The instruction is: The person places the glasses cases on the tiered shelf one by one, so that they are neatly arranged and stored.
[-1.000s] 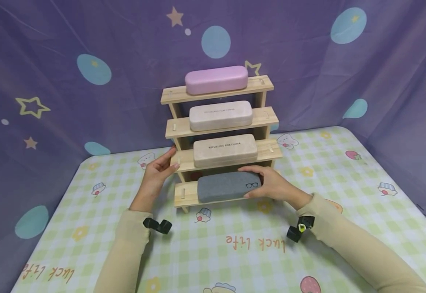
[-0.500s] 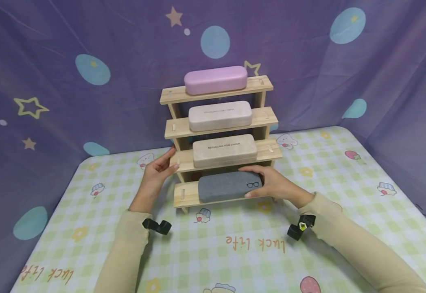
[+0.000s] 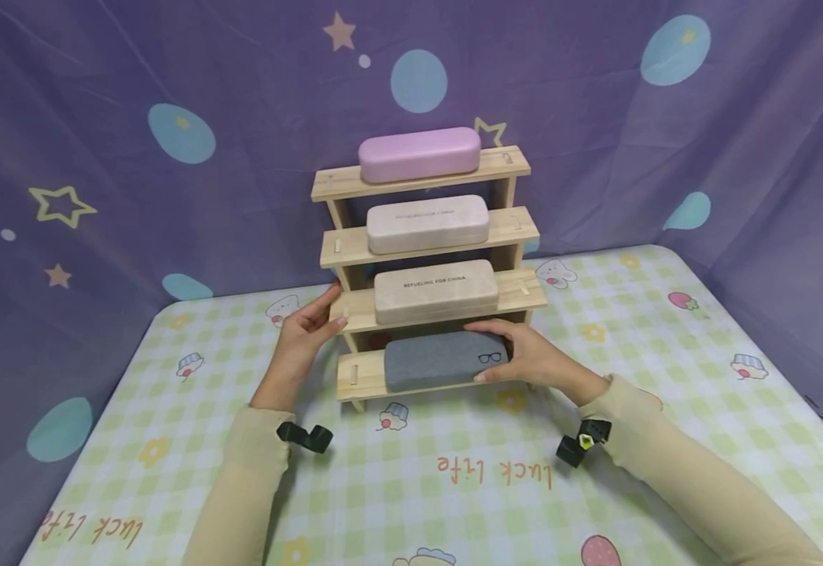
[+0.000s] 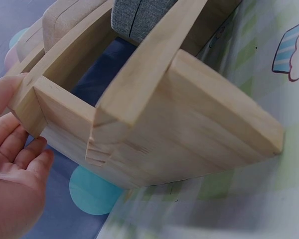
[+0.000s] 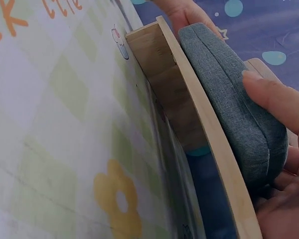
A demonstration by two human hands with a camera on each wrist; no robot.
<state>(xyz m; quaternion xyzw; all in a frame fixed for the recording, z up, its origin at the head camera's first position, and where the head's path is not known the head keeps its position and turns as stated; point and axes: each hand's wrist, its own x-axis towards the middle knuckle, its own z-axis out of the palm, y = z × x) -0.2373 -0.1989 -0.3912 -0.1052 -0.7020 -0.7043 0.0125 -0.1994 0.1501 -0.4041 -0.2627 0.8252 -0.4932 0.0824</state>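
Note:
A wooden tiered stand (image 3: 362,379) with stepped shelves stands on the table. On its lowest shelf lies a grey fabric glasses case (image 3: 432,363) with a small glasses print at its right end. My right hand (image 3: 531,358) grips that end, thumb in front and fingers behind; the right wrist view shows the thumb on the case's (image 5: 224,94) front side. My left hand (image 3: 301,342) pinches the left end of the shelf just above, thumb on top. In the left wrist view its other fingers (image 4: 27,154) curl beneath the shelf's end.
Above the grey case, a beige glasses case (image 3: 435,292), a whitish one (image 3: 427,225) and a pink one (image 3: 420,155) sit one per shelf. A checked tablecloth (image 3: 354,487) covers the table. A purple curtain (image 3: 255,189) hangs close behind the stand.
The grey glasses case has slid very slightly right along the lowest shelf, with my right hand on it. My left hand keeps its hold on the stand.

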